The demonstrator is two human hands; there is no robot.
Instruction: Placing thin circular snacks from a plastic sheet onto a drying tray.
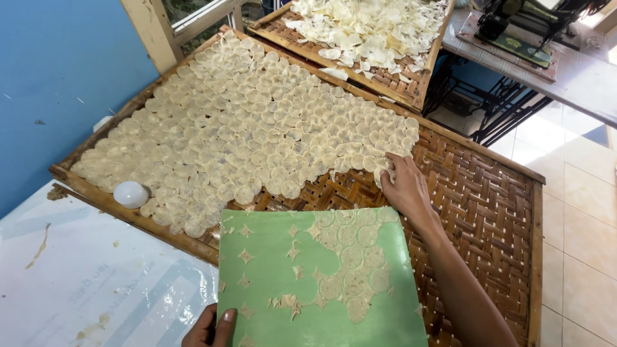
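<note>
Head view: your left hand pinches the near edge of the flat green board dotted with pale dough discs; your right hand's fingers press together on a disc at the woven bamboo tray.

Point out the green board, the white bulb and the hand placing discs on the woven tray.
green board (270,302): head view, bare green area at lower left.
white bulb (130,194): head view, its rounded top.
right hand (403,186): head view, back of the hand.
</note>
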